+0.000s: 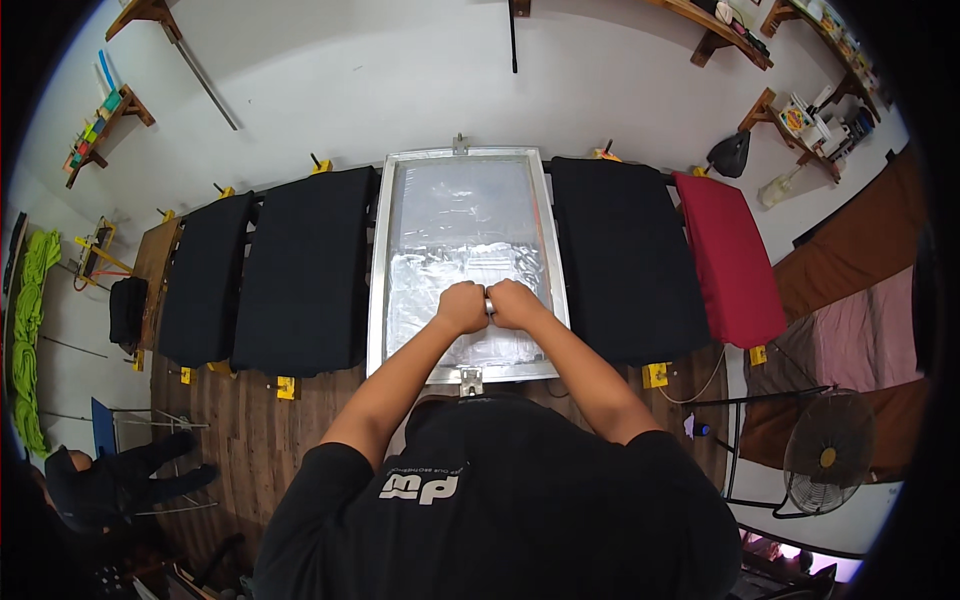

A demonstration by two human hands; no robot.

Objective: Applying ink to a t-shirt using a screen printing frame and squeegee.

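At the far left, lime-green cloth runs into the dark lens rim, and below it another person is too dim to make out fully. Next come 2 black-covered boards, their tops hidden by the cloth. The metal frame lies mid-row, its long axis running straight away from the wearer, with a far clamp and a near clamp at its 2 short edges. Glare blurs the silvery sheet across its nearer half. The left forearm slants inward over the near edge, beside the near-left corner; the left hand is curled tight, knuckles up, above the nearer half. The right hand, equally closed, meets it, its forearm covering the near-right corner. A small silver band shows between them, ring or tool part being unclear. The fingertips are hidden, so what either hand holds, if anything, cannot be told. Past the right edge stand a black board, a red-covered board and a fan.
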